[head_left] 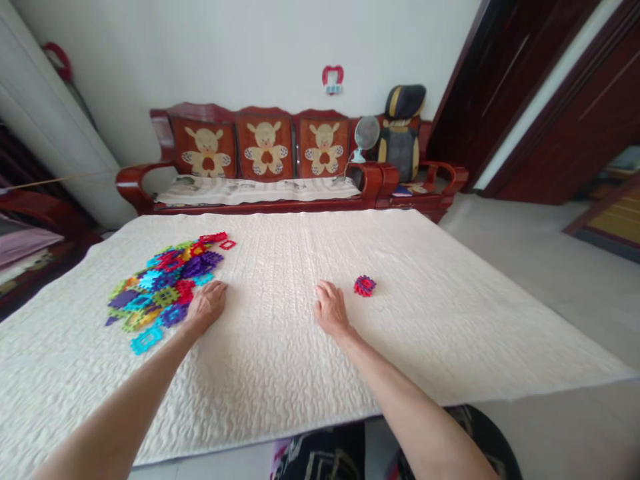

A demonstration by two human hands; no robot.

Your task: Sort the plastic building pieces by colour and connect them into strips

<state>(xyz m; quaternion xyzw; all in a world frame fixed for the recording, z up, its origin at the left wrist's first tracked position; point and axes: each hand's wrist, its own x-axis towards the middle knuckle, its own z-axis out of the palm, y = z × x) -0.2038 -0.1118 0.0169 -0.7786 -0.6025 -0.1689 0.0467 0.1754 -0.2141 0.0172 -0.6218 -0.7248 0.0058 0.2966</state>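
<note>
A heap of flat plastic building tiles (167, 283) in purple, red, green, blue and orange lies on the left of a cream quilted cloth (280, 360). My left hand (207, 305) rests palm down at the heap's right edge, fingers curled loosely against the cloth, nothing visibly in it. My right hand (330, 308) lies flat on the cloth near the middle, fingers stretched forward. A small joined piece of red and purple tiles (365, 285) sits alone just right of my right hand, apart from it.
A red wooden sofa (265, 167) with bear-print cushions stands behind the cloth, with a small fan (367, 135) and a dark massage cushion (401, 130) at its right end. Dark wooden doors (540, 100) are at the right. Grey floor (565, 293) borders the cloth's right side.
</note>
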